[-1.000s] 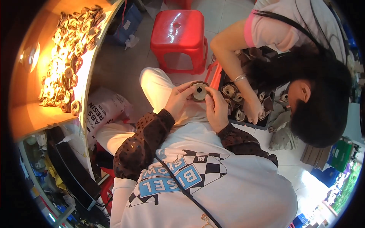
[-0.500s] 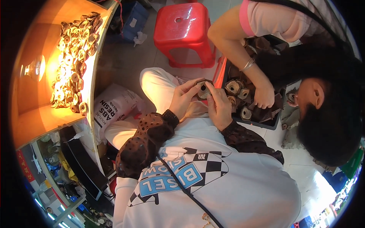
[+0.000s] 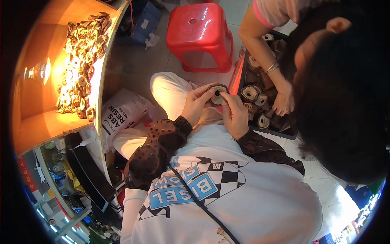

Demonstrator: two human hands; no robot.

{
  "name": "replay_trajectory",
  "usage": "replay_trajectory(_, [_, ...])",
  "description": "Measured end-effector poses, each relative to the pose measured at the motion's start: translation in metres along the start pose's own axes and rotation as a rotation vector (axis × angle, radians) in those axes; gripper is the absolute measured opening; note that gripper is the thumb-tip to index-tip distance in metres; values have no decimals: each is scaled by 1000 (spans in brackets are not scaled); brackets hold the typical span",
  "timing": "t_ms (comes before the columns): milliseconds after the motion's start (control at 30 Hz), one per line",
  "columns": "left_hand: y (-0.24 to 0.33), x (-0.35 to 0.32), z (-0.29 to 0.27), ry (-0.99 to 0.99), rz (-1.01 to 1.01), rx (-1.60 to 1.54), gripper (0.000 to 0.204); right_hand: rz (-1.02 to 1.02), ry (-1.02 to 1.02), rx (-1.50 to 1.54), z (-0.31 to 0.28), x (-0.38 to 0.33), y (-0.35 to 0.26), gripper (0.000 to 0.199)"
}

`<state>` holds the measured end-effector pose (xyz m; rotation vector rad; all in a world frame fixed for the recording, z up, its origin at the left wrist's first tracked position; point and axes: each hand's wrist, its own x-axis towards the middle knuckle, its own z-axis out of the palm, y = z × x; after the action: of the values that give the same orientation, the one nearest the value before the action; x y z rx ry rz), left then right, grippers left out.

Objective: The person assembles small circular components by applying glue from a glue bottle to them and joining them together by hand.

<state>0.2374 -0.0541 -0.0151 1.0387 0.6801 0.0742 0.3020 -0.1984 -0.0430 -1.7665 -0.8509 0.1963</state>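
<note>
Above my lap, both hands hold a brown-and-cream many-sided piece (image 3: 218,101) with a dark round hole in its middle. Thumb and fingers of my left hand (image 3: 195,103) pinch its left edge. My right hand (image 3: 236,116) is closed at its right side, a fingertip touching the face beside the hole. The piece's underside and some of my fingers are hidden. Similar holed pieces (image 3: 249,93) lie just right of my hands in a dark crate (image 3: 273,132). A co-worker's hand (image 3: 283,103) reaches into that crate, among flat brown pieces.
A co-worker's head (image 3: 345,105) leans in close on the right. Ahead stands a red plastic stool (image 3: 197,28). On the left, a wooden box (image 3: 38,118) holds a lit lamp (image 3: 40,73) and many similar pieces (image 3: 79,65). Below it sits a pale printed sack (image 3: 126,110).
The co-worker's head has come further across the crate, and their arm has shifted right. My hands stay almost in place; the piece is turned slightly.
</note>
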Motion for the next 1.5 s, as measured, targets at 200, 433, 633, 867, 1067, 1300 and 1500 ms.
replay_trajectory(200, [-2,-2,-2,3,6,-26,29,-43,-5,-79,2,-2,-1,24])
replay_trajectory(433, [-5,-1,-8,5,18,-33,29,-72,67,-109,10,-7,1,24])
replay_trajectory(633, [-3,-3,-6,25,10,-56,30,-87,-6,-133,3,-2,-4,24])
replay_trajectory(867, [-5,-3,-8,36,-3,-80,30,-102,-17,-125,3,-3,-5,24])
replay_trajectory(1067, [-4,-3,-10,20,-1,-95,30,-30,-2,-41,4,-2,-10,23])
replay_trajectory(1300, [-2,-7,-19,-48,38,-97,30,178,14,45,1,11,-10,23])
replay_trajectory(1500, [12,-32,-31,-76,155,52,28,-34,-240,-66,-5,43,-19,18])
